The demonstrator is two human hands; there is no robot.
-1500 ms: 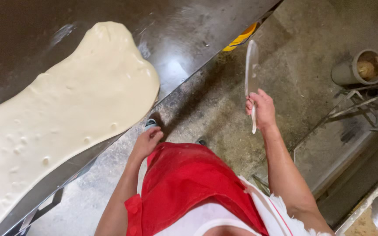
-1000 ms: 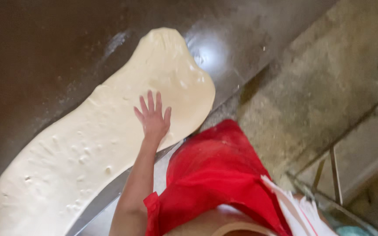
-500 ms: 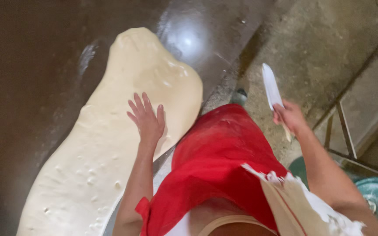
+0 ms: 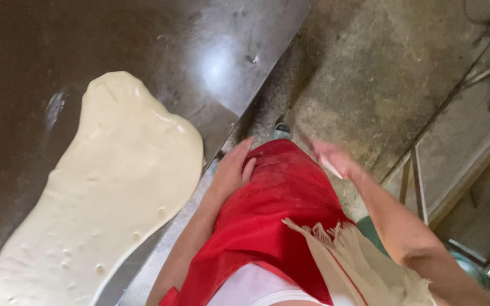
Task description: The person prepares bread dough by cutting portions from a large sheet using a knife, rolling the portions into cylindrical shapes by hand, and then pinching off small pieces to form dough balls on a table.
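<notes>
A long, flat sheet of pale dough (image 4: 106,192) lies on the dark metal table (image 4: 160,51), reaching from the lower left toward the middle. My left hand (image 4: 232,169) rests flat against my red apron (image 4: 262,221) just off the table's edge, holding nothing. Blurred by motion, my right hand (image 4: 331,158) sits at the apron's right side with a white scraper handle (image 4: 330,168) showing under its fingers; the blade is hidden.
The table's steel edge (image 4: 160,249) runs diagonally past my left arm. A rough concrete floor (image 4: 370,73) lies beyond it. A metal frame with rails (image 4: 421,187) stands at the right. A frayed beige cloth (image 4: 358,266) hangs at my waist.
My left hand has come off the dough and back onto the apron. My right hand has dropped with the scraper from raised at the right down to the apron.
</notes>
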